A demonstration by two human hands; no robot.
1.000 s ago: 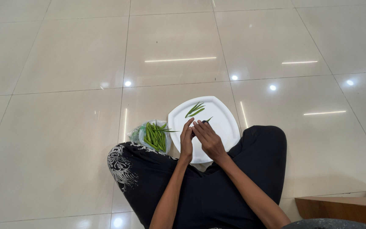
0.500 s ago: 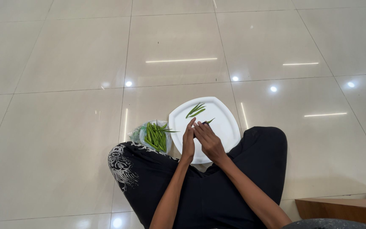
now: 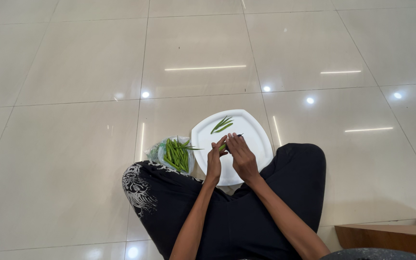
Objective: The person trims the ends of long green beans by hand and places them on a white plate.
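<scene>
I sit cross-legged on a tiled floor over a white plate point(image 3: 256, 139). My left hand point(image 3: 213, 161) and my right hand point(image 3: 241, 156) meet above the plate's near half, both pinching one green chilli point(image 3: 223, 146) between their fingertips. A few more green chillies point(image 3: 221, 125) lie at the plate's far side. Left of the plate, a clear plastic bag point(image 3: 156, 152) holds a bunch of green chillies point(image 3: 176, 154), close to my left hand.
My legs in black trousers point(image 3: 227, 216) fill the near floor, the left knee bearing a white print point(image 3: 138, 190). A brown wooden edge point(image 3: 386, 236) shows at the bottom right. Glossy cream tiles point(image 3: 73, 72) reflect ceiling lights all around.
My right hand's fingers have shifted slightly up and right along the chilli, and more of the green chilli now shows between the two hands. The plate and bag have not moved.
</scene>
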